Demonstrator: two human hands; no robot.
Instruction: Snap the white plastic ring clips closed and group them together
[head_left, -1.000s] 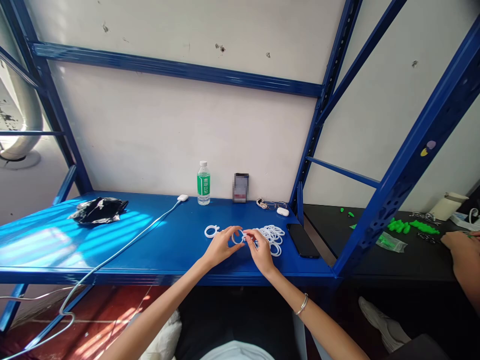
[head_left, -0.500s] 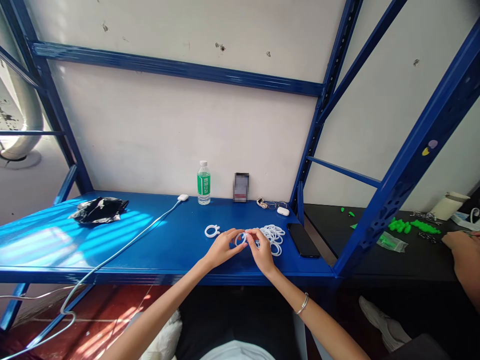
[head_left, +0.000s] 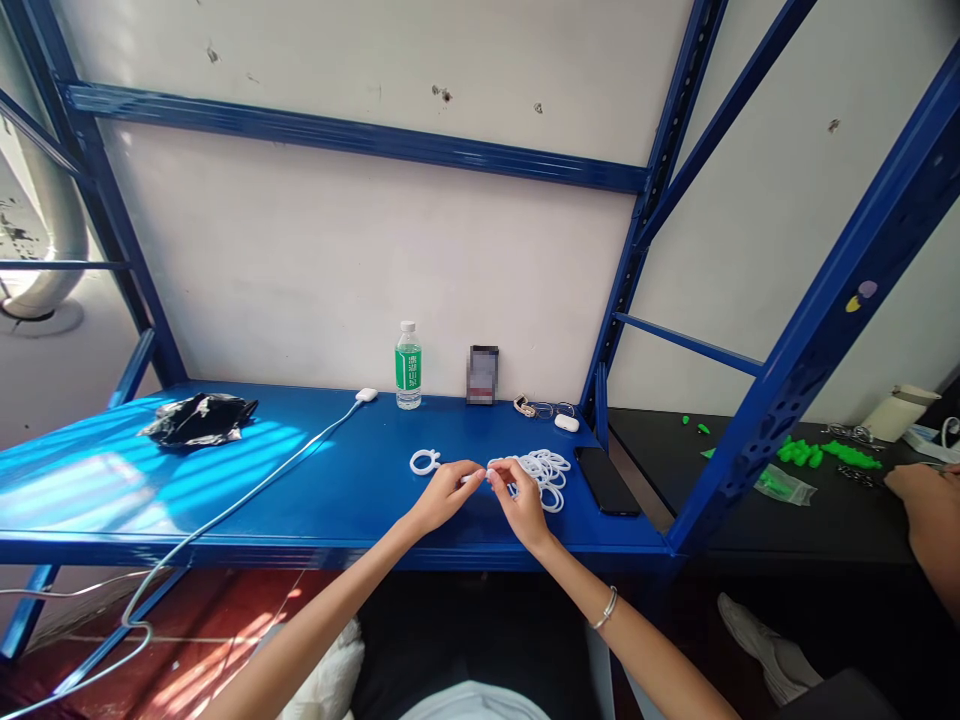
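Observation:
My left hand (head_left: 448, 493) is closed in a pinch over the blue table, on a white ring (head_left: 466, 478) that shows only as a small bit between the fingers. Almost touching it, my right hand (head_left: 521, 502) is closed too, thumb and fingertips together on a small white part of what looks like the same ring. Most of that ring is hidden by the fingers. Just behind the right hand lies a pile of white rings (head_left: 553, 465). To the left of my left hand, another white ring with small knobs (head_left: 424, 462) rests on the table.
A water bottle (head_left: 408, 368) and a propped phone (head_left: 482, 375) stand at the back. A black phone (head_left: 606, 482) lies right of the rings. A white cable (head_left: 247, 492) crosses the left side near a black bag (head_left: 201, 420). Another person's hand (head_left: 919, 490) is far right, near green pieces (head_left: 799, 450).
The ring between my hands has turned, and its round outline no longer shows. My left fingers have drawn together, and the fingertips of both hands have parted slightly.

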